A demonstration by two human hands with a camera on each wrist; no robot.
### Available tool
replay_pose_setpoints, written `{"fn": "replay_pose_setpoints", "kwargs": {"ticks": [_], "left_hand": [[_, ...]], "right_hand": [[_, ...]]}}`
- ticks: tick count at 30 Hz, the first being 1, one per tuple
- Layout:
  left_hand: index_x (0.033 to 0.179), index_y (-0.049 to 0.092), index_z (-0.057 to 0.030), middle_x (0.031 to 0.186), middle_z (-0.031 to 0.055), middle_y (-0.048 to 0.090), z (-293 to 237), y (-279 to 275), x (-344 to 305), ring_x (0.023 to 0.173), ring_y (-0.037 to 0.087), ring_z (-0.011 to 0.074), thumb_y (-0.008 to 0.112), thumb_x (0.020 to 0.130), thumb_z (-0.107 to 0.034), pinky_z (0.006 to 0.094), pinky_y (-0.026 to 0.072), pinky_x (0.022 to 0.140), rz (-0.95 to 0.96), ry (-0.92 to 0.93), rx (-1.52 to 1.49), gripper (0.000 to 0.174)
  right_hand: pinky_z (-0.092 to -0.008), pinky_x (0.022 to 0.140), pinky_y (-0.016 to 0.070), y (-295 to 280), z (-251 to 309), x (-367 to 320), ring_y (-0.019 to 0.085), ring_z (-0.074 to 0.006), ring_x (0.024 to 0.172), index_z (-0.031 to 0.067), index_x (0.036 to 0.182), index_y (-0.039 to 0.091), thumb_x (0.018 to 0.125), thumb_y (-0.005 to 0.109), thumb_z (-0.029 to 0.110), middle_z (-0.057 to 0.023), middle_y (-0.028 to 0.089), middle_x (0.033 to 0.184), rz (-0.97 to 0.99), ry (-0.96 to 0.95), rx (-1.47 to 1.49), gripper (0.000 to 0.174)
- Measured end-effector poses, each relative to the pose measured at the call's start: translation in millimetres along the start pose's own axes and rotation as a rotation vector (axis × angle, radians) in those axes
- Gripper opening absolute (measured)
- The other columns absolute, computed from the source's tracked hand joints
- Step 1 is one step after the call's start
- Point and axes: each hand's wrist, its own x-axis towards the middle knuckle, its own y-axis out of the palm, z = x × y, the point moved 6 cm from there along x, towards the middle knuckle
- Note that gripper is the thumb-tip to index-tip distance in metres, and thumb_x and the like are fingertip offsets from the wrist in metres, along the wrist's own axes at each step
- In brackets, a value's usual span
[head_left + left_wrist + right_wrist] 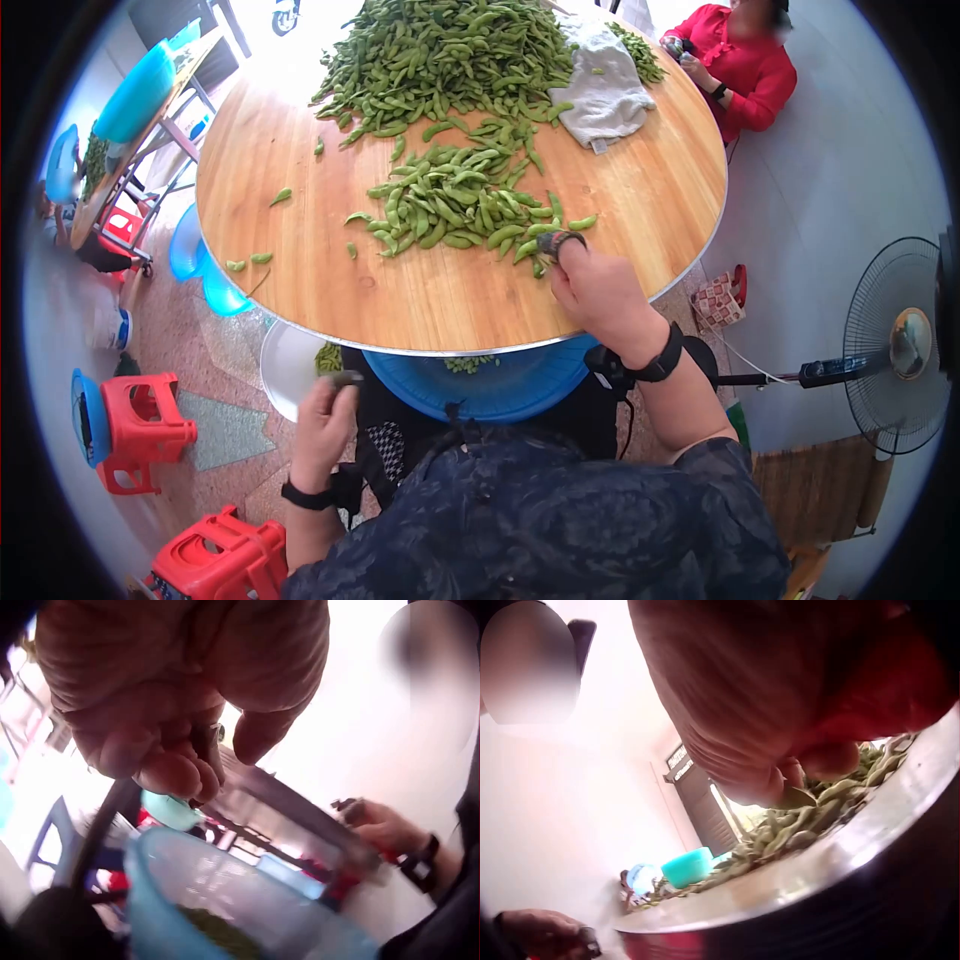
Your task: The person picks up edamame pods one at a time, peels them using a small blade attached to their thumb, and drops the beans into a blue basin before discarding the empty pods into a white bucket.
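Over the near edge of a small heap of green soybean pods (460,195), my right hand (605,295) bends down, a dark cover on a fingertip. In the right wrist view its fingers pinch a pod (799,797) at the heap. My left hand (325,420) hovers left of my lap, near a white basin (280,385) with green contents. Its fingers are loosely curled, the thumb stands apart, and a dark cover shows on one digit; no pod shows in it. Below the table edge is a blue basin (400,385) holding light green beans (470,365).
A large pod pile (450,60) covers the far side of the round wooden table (320,280), beside a white cloth (605,95). A person in red (765,75) sits at right. A standing fan (905,345) is on my right, red stools (150,420) on my left.
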Motion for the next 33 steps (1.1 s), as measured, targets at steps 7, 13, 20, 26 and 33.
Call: {"fn": "replay_pose_setpoints", "kwargs": {"ticks": [7,13,20,26,33], "left_hand": [[0.105,0.059,-0.0059,0.084,-0.0017,0.058,-69.8,119.4,20.1,0.068,0.051,0.0054,0.043,0.102,-0.029,0.0188,0.0406,0.061,0.738,-0.245,-0.593,0.028],[0.094,0.056,-0.0075,0.075,-0.0033,0.051,-69.7,143.9,18.4,0.063,0.044,0.0056,0.042,0.103,-0.033,0.0204,0.0353,0.056,0.824,-0.194,-0.745,0.031],[0.091,0.055,-0.0074,0.071,-0.0036,0.048,-62.4,133.3,14.0,0.062,0.042,0.0035,0.047,0.102,-0.027,0.0189,0.0348,0.055,0.633,-0.097,-0.726,0.023],[0.092,0.054,-0.0038,0.073,-0.0034,0.047,-80.1,123.1,10.3,0.064,0.041,0.0067,0.049,0.101,-0.018,0.0227,0.0372,0.06,0.531,0.145,-0.399,0.018],[0.078,0.048,-0.0012,0.065,0.0067,0.039,-73.7,121.4,7.5,0.059,0.038,0.0156,0.057,0.094,-0.011,0.0319,0.0367,0.054,0.394,0.344,-0.115,0.022]], "right_hand": [[-0.0347,0.049,0.0484,-21.1,76.3,-15.6,0.06,-0.0252,0.056,0.0013,0.107,0.06,0.075,0.063,0.003,-0.0114,0.061,0.083,0.066,-0.388,0.38,0.032],[-0.0351,0.054,0.0512,-17.3,79.2,-29.3,0.062,-0.0278,0.061,-0.0019,0.107,0.057,0.078,0.062,0.004,-0.0132,0.063,0.088,0.087,-0.32,0.47,0.03],[-0.0372,0.064,0.0506,14.2,63.2,-45.7,0.063,-0.0349,0.071,-0.0028,0.105,0.051,0.086,0.05,0.005,-0.0186,0.061,0.084,0.337,0.274,1.024,0.021],[-0.0443,0.062,0.0463,28.2,67.4,-50.5,0.059,-0.0423,0.073,-0.0023,0.098,0.04,0.087,0.046,0.005,-0.0221,0.056,0.075,0.446,0.212,0.98,0.015],[-0.0366,0.055,0.0432,30.9,69.1,-56.9,0.056,-0.0305,0.061,0.0003,0.101,0.042,0.088,0.049,0.005,-0.0135,0.055,0.071,0.372,0.094,0.875,0.016]]}}
